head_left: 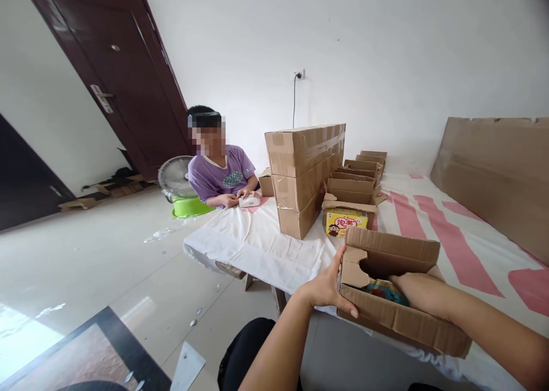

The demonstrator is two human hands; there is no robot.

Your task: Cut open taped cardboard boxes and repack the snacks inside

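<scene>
An open cardboard box (398,328) sits at the near edge of the table, its flaps raised. My left hand (328,288) grips the box's left end, with the thumb along the near side and the fingers up by the far corner. Inside the box lies a teal packet (388,291) with brown and orange print. My right hand (422,294) reaches down into the box beside this packet. Its fingers are hidden behind the hand and the box wall, so their grip does not show.
A stack of taped cartons (306,179) stands left of a row of open boxes (349,194), the nearest with a yellow printed front. A person (223,174) in purple handles a small white object (249,200) at the table's far left. A large cardboard sheet (493,179) leans at right.
</scene>
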